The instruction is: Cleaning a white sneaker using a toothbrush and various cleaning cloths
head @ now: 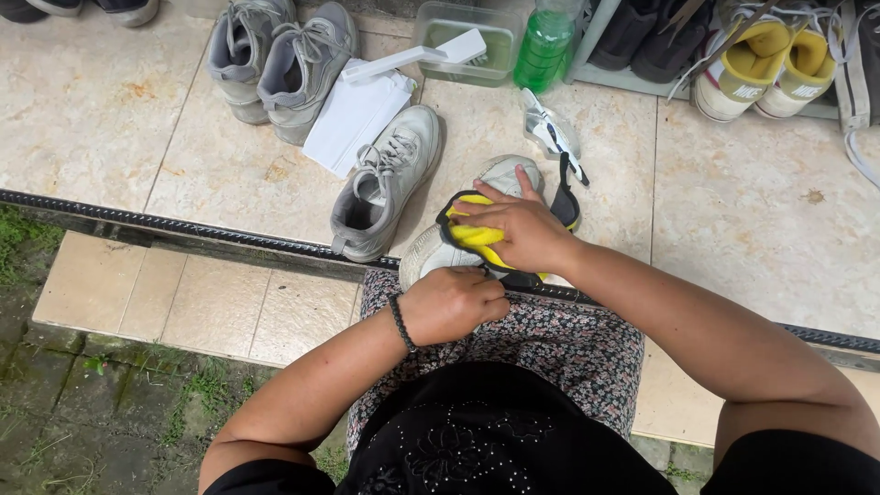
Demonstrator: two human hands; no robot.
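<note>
Right now my right hand [518, 229] presses a soft yellow cloth [477, 236] onto the white sneaker [431, 252] on my lap; my left hand [451, 302], fingers curled shut, braces its light, firm heel.

**Soft daylight, sharp frame**

The scene was lit evenly by bright, diffuse daylight, with no hard beams. The cream tiled floor [752, 211] carried a mild sheen but no blown-out glare. Shadows were soft and short: the grey sneaker [383, 183] cast a faint one on the tile at its right side. Focus held sharp around that sneaker; the dark clothing far below it lost detail. Lines bowed slightly toward the frame edges, a wide-lens effect.
</note>
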